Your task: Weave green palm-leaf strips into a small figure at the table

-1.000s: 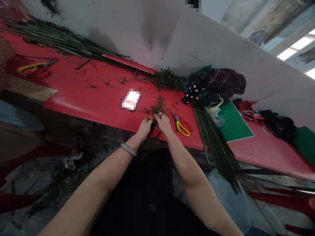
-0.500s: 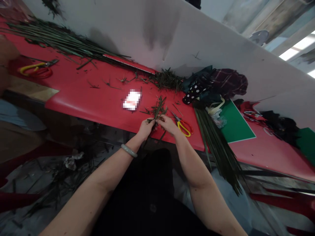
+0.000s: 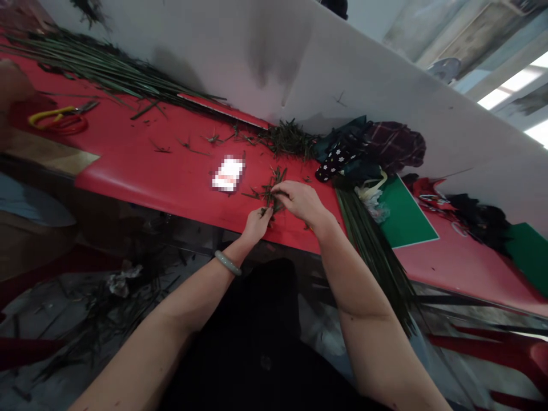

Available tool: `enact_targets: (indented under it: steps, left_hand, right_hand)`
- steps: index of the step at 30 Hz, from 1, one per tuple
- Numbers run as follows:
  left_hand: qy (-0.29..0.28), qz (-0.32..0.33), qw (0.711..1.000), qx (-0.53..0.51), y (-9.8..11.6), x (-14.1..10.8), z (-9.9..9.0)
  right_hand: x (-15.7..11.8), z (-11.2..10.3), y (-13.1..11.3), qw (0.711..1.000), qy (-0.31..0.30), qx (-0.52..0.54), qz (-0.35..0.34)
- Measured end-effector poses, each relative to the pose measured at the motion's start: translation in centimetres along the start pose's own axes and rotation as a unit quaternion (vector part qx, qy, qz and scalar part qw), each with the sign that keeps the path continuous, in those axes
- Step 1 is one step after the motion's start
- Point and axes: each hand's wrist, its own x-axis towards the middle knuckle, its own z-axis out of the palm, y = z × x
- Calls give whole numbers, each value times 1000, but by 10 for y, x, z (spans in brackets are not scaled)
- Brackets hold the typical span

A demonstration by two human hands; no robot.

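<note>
My left hand (image 3: pixel 257 221), below a bangled wrist, is closed in a pinch on a small bunch of dark green leaf strips (image 3: pixel 278 176) near the table's front edge. Just above and to the right, my right hand (image 3: pixel 295 198) is closed too, thumb and fingers pinched together at the strips. What lies between its fingertips is too small to make out. Loose leaf scraps (image 3: pixel 252 195) lie on the red table beside the bunch. My right hand and forearm hide most of the scissors on that side.
A bright phone-like rectangle (image 3: pixel 228 174) lies left of my hands. Long leaves (image 3: pixel 377 245) overhang the edge at right, near a green board (image 3: pixel 409 214). Scissors (image 3: pixel 60 119), a leaf pile (image 3: pixel 98 65) and another person's hand (image 3: pixel 15 83) are at left. Cut scraps (image 3: pixel 293 140) lie along the wall.
My right hand has moved up and slightly right, apart from my left hand, and its forearm now covers the nearby scissors. My left hand stays on the bunch.
</note>
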Motion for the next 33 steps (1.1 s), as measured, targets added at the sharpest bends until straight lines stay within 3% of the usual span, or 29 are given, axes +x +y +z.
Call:
enact_targets:
  steps: [6,11,15,23,28,33]
  left_hand:
    - [-15,-26,999,-17,5,-1,-1]
    - [-2,-42,996,-74,9,-1,1]
    - [7,-41,996,-77,10,-2,3]
    - [22,11,999,38,-2,-9,6]
    - [54,21,997,56,-5,-14,8]
    - [71,18,997,39,-1,-19,9]
  right_hand:
    - [15,4,-4,995,-58,9,-83]
    - [9,-6,-11,995,-61,-15,-84]
    - [10,-8,-19,988,-71,-105,-87]
    - [37,26,-5,962,-134,-224,-76]
    - [42,47,4,961,-165,-219,-48]
    - [52,48,11,967,-191,-168,-26]
